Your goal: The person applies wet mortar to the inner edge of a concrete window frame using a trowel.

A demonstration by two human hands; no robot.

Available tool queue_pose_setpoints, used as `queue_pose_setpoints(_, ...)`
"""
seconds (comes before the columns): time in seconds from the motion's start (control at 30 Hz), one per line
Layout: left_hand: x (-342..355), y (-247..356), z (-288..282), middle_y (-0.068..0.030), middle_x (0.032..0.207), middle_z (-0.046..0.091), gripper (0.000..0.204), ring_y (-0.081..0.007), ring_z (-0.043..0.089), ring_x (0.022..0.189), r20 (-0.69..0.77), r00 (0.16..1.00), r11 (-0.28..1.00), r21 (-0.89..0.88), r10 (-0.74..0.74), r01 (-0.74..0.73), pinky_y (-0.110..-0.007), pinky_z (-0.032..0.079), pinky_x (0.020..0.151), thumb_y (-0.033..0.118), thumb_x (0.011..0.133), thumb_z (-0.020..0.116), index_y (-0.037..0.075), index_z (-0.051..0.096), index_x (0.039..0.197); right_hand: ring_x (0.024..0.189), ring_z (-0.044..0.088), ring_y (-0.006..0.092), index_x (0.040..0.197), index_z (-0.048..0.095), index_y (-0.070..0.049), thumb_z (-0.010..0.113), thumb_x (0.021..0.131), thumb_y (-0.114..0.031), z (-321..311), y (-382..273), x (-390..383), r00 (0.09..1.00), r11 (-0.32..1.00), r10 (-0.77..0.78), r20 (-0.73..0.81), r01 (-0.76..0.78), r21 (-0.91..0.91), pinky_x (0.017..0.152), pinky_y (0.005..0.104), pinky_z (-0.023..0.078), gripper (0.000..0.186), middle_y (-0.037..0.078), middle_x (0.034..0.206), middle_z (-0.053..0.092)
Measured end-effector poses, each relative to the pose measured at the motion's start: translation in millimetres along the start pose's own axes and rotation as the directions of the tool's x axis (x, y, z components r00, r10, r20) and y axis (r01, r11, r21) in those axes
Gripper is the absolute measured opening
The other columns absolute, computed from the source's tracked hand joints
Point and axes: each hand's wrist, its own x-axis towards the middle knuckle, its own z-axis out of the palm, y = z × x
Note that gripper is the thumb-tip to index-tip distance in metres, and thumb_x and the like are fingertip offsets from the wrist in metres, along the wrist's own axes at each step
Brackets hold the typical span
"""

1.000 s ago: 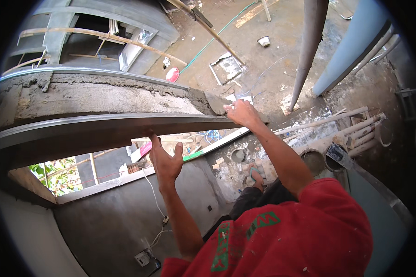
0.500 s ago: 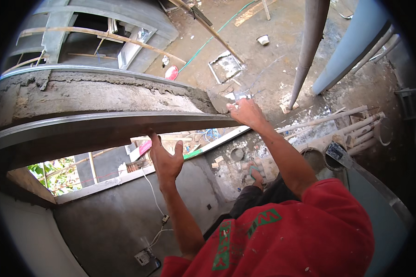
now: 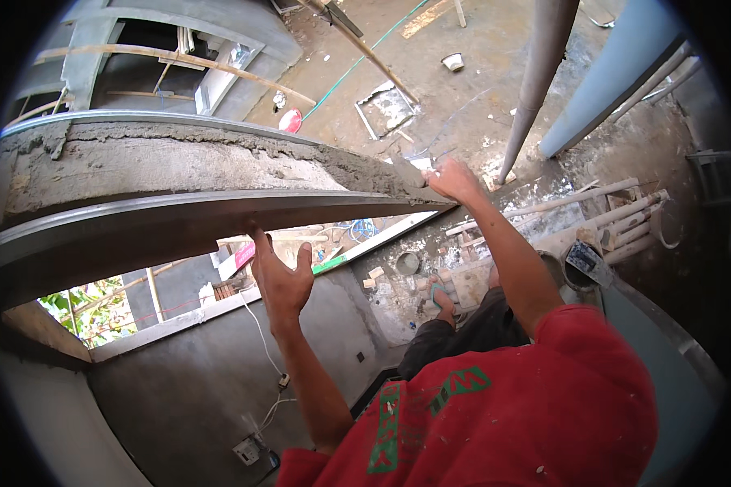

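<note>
A long concrete ledge point(image 3: 179, 162) crosses in front of me, with rough wet mortar point(image 3: 357, 178) along its top and right end. A long metal straight bar point(image 3: 138, 214) runs along its near face. My left hand point(image 3: 278, 276) is open beneath the bar, fingertips against its underside, thumb apart. My right hand point(image 3: 455, 183) grips what looks like a trowel point(image 3: 410, 173), its grey blade at the mortar near the ledge's right end; the handle is mostly hidden by my fingers.
A grey pole point(image 3: 534, 89) and a blue post point(image 3: 605, 81) rise at upper right. Below lie pipes point(image 3: 625, 219), buckets point(image 3: 552, 261) and debris around my sandalled foot point(image 3: 440, 299). A grey plastered wall point(image 3: 179, 398) with hanging cables stands below left; bamboo poles point(image 3: 179, 58) cross a structure beyond.
My right hand has shifted slightly right and up along the mortar with the grey blade. My left hand has moved a little left, still under the bar. The view has shifted slightly.
</note>
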Motion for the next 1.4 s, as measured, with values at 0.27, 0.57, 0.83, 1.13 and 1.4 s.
queue_pose_setpoints(0.27,-0.6,8.8,-5.9,-0.0325,0.143,0.036,0.083,-0.0384,0.042,0.132,0.049,0.994,0.993,0.078,-0.094,0.09,-0.039,0.034,0.11,0.007,0.08,0.069,-0.009,0.021,0.146,0.112,0.058,0.0419,0.109,0.064,0.006,0.059,0.086,-0.047,41.8,47.1,18.0,0.995,0.99,0.089,-0.036,-0.092,-0.11,0.095,0.0465,0.047,0.058,0.029,0.117,0.061)
queue_pose_setpoints(0.57,5.9,13.1,3.1,-0.03,0.148,0.029,0.083,-0.0348,0.036,0.136,0.04,0.996,0.994,-0.078,0.075,-0.071,-0.04,0.031,0.114,0.0,0.08,0.066,-0.01,0.018,0.146,0.097,0.064,0.0427,0.099,0.068,0.002,0.06,0.086,-0.044,59.6,36.4,72.8,0.999,0.984,-0.003,-0.048,-0.005,-0.177,0.085,0.0488,0.05,0.049,0.027,0.101,0.066)
queue_pose_setpoints(0.83,5.6,5.4,5.9,-0.0288,0.15,0.026,0.09,-0.0357,0.043,0.132,0.011,0.997,0.994,-0.082,0.072,-0.071,-0.038,0.032,0.112,0.003,0.077,0.069,-0.009,0.014,0.147,0.084,0.066,0.0421,0.094,0.069,0.002,0.063,0.084,-0.043,33.9,-18.3,18.2,0.883,0.877,-0.413,-0.223,0.451,0.165,0.077,0.0457,0.051,0.047,0.027,0.083,0.067)
queue_pose_setpoints(1.13,-3.0,2.1,0.3,-0.0306,0.149,0.026,0.089,-0.036,0.042,0.133,-0.026,0.996,0.995,-0.035,0.089,-0.09,-0.039,0.034,0.111,0.002,0.076,0.068,-0.01,0.015,0.147,0.103,0.062,0.0441,0.102,0.068,0.003,0.061,0.083,-0.047,64.9,79.3,85.3,0.996,0.995,0.067,-0.066,-0.071,-0.062,0.089,0.0468,0.05,0.054,0.03,0.105,0.064)
queue_pose_setpoints(1.4,-2.5,3.1,-2.2,-0.0246,0.155,0.017,0.084,-0.0349,0.025,0.142,0.037,0.996,0.996,-0.035,0.086,-0.085,-0.042,0.033,0.113,0.0,0.082,0.067,-0.009,0.014,0.147,0.109,0.06,0.0437,0.109,0.068,0.0,0.058,0.084,-0.049,102.3,96.4,76.2,0.975,0.973,0.221,0.024,-0.218,-0.075,0.093,0.0477,0.049,0.056,0.028,0.113,0.063)
